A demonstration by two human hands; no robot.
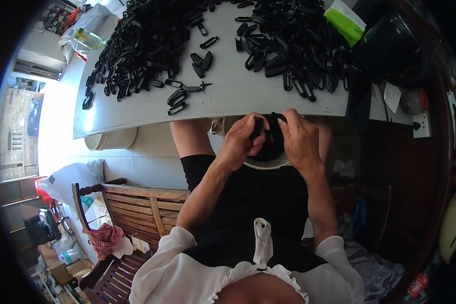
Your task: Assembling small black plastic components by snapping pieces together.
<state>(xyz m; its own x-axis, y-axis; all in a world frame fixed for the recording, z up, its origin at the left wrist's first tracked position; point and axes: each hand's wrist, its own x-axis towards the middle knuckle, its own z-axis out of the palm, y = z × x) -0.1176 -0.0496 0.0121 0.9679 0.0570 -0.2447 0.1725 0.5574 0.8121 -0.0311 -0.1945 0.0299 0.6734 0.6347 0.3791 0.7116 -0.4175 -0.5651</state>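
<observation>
Both my hands work close together just past the near table edge, above a white bucket (266, 165) set between my legs. My left hand (236, 144) is closed around a small black plastic part (259, 127), thumb on top. Thumb and fingers of my right hand (303, 142) are pinched together beside it; what they hold is dark and blends into the black bucket contents behind. On the table, a large pile of black plastic parts (142, 45) lies to the left and another pile of black parts (299, 40) to the right.
Several loose black parts (177, 96) lie on the grey-white table (223, 104) between the piles. A green and white packet (345, 23) and a dark container (392, 48) stand at the right. Another bucket (114, 139) is under the table; a wooden bench (137, 202) is left of me.
</observation>
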